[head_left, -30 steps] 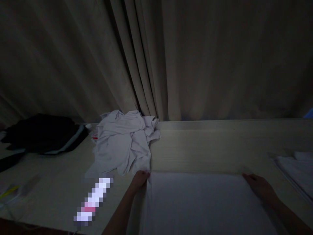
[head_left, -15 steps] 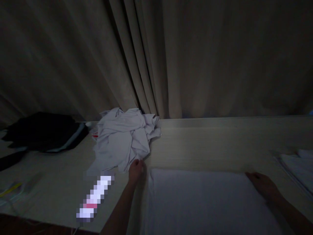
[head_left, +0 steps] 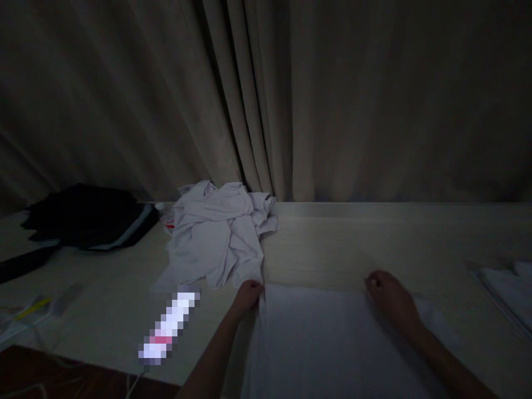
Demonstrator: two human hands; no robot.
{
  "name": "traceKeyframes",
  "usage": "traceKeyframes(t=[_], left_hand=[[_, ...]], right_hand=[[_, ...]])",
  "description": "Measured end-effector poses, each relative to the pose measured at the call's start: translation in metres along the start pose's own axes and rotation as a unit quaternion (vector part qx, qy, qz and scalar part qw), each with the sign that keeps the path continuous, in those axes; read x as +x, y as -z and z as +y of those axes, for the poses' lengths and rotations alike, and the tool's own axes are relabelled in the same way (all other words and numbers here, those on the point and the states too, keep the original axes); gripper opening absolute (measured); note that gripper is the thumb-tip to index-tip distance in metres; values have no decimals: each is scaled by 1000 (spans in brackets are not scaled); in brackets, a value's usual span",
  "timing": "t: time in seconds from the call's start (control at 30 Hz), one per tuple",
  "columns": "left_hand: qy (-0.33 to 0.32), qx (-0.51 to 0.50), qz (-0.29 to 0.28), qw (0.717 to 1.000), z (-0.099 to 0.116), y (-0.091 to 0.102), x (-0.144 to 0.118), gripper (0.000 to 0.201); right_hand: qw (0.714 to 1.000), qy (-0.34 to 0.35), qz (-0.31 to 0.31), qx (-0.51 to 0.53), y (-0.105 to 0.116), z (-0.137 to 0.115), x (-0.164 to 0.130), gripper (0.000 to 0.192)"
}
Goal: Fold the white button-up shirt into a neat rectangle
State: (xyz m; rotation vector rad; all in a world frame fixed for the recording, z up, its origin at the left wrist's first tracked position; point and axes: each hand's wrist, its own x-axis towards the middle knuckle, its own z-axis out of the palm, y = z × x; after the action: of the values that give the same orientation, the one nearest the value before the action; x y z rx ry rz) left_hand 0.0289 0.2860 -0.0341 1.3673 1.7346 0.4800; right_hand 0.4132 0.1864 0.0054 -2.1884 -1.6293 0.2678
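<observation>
You have one view only, from your head: it looks forward and down across the pale wooden tabletop (head_left: 374,244), close over its near edge, facing the grey pleated curtain (head_left: 266,100) behind.

I see my left hand (head_left: 248,292) stretched forward, fingers curled down at the tips. My right hand (head_left: 388,296) reaches ahead too, knuckles up, seemingly loosely closed; it's dim.

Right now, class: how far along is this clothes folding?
Done: folded white cloth lies at the right edge. In hand: a flat white garment, left hand pinching its far left corner, right hand on its far edge. Left: the crumpled white pile and dark clothing on the table.
</observation>
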Motion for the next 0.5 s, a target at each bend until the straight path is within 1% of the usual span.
traceKeyframes(t=[0.03,0.07,0.13,0.17,0.23,0.27,0.33,0.4,0.5], left_hand=[[5,-22,-3,1000,0,0,-2,27],[9,-43,-6,999,-1,-1,-4,27],[17,-85,-13,996,-1,-2,-8,26],[20,-104,-16,994,-1,-3,-10,26],[26,-136,-23,990,-1,-5,-10,27],[31,-148,-27,988,-2,-6,-10,28],[43,-166,-38,985,-4,-8,-7,32],[57,-177,-51,981,-8,-8,-4,34],[72,-189,-69,977,-14,-6,0,34]], right_hand=[[998,50,-44,18,-9,-38,-3,29],[993,84,-78,27,-21,-75,-7,27],[984,136,-110,41,-46,-141,-14,20],[979,155,-121,45,-59,-167,-16,17],[973,177,-139,41,-83,-206,-17,17],[972,184,-145,34,-93,-219,-16,18],[970,187,-155,13,-108,-233,-13,21],[969,186,-162,-11,-118,-239,-8,23],[967,182,-173,-43,-124,-243,-2,27]])
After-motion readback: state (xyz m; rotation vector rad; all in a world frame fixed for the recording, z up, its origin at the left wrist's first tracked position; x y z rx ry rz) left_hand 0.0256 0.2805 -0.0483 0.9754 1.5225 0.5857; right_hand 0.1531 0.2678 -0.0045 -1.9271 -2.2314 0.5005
